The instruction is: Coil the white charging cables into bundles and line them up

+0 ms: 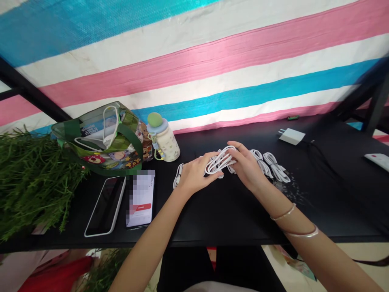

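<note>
Head view: looking forward and down at a black table (219, 211) with a pink, white and blue striped tarpaulin (194, 69) behind it.
Left hand (197, 176): its fingers (212, 172) lie together, curled around the near side of a looped white cable bundle (220, 162).
Right hand (246, 166): its fingers (234, 148) lie together over the top of the same bundle, which sits between both palms just above the tabletop.
Handling: with several loops in play, an even grip from both hands seems best, keeping the strands parallel so that they do not snag.
Nearby cables: two coiled white cables (273, 167) lie just beyond the right hand, and another white cable (178, 176) lies beside the left hand.
Right wrist: two thin metal bangles (282, 211) sit on the forearm.
Table items: a white plug charger (291, 136), a smartphone (105, 207) with a dark screen, a second smartphone (140, 198), a cream water bottle (164, 142) with a green top, and sprigs of green foliage (33, 182).
Writing: a clear green tote bag (97, 138) shows a pink cartoon bear and what looks like "Toy"; the second smartphone's screen is pixelated, and no charger branding is legible.
</note>
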The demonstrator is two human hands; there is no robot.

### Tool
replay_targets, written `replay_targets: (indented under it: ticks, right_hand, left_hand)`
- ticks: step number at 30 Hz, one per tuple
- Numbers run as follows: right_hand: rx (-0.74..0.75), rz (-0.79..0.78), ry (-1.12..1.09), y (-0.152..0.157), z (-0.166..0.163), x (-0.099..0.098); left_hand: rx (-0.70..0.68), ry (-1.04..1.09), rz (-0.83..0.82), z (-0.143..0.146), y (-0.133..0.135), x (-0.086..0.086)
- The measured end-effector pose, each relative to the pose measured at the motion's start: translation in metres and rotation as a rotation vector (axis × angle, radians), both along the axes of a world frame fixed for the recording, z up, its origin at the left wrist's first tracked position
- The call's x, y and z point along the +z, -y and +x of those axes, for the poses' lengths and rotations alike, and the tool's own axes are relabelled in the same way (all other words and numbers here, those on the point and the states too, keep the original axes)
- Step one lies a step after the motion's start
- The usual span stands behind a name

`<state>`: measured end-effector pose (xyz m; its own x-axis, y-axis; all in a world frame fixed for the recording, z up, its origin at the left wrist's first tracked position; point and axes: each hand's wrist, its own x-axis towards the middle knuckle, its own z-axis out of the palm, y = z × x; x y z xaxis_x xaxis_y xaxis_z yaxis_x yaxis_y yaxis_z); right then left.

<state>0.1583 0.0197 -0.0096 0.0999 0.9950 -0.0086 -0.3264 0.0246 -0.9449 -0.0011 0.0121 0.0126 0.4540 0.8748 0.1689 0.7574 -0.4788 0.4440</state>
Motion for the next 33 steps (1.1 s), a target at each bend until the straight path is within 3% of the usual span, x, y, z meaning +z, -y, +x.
replay_targets:
  ticks: [18,23,33]
  right_hand:
    - [0.07,-0.074,-0.094,-0.001,0.003,0.009]
    - [0.098,-0.01,-0.072,-0.001,0.004,0.01]
    - [0.157,0.02,-0.169,0.004,0.004,0.015]
  left_hand:
    - [-0.072,0.117,-0.064,-0.003,0.001,-0.001]
    - [-0.086,0.23,-0.112,0.001,0.002,-0.006]
    - [-0.232,0.38,-0.264,0.002,0.0,-0.013]
